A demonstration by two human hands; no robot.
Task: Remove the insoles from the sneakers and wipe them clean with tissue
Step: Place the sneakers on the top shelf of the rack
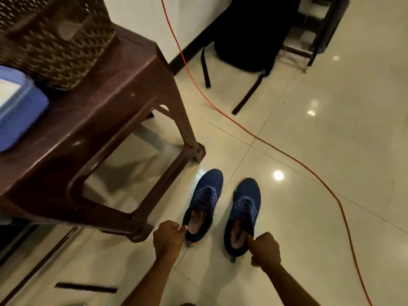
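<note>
Glossy cream tiled floor [331,151], brown plastic table [123,89], orange cable [287,154]

Only the two forearms and the hands of the person are in the picture. The left hand [169,237] and the right hand [266,248] are both bare, without gloves. No ring shows on the fingers that can be seen, and no watch or band shows on either wrist. Both forearms are uncovered down to the lower edge of the picture, where no sleeve comes into view.
</note>
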